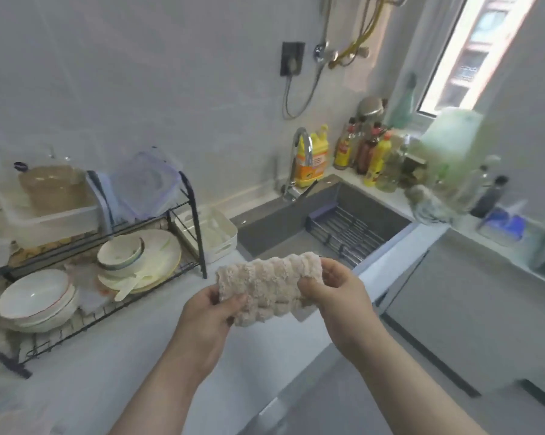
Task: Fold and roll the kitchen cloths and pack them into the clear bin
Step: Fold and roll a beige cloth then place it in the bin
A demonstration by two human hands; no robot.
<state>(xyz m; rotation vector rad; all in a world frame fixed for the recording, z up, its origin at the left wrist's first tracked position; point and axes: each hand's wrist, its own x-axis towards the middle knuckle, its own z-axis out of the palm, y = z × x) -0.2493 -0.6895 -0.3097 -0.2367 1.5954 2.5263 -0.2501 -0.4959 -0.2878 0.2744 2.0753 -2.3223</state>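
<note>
The left hand (210, 312) pinches the near left corner of a beige, fluffy, ribbed kitchen cloth (266, 282), thumb on top and fingers curled underneath. The right hand (338, 293) grips the cloth's right end, its fingers curled over the edge and into the fabric. The cloth is stretched between the two hands and held in the air, touching nothing else, above the front edge of the pale white table (107, 356) and just in front of the dark grey sink (296, 227).

A black wire basket (349, 230) sits inside the sink, and a curved chrome tap (299, 158) rises behind it beside a yellow and orange plastic bottle (312, 158). Further bottles (368, 149) crowd the corner by the window.

To the left on the table stands a black two-tier wire dish rack (199, 221). Its lower tier holds stacked white bowls (35, 296) and pale plates (161, 255); its upper tier carries clear plastic boxes (145, 183). A white plastic tray (214, 230) lies between the rack and the sink.
</note>
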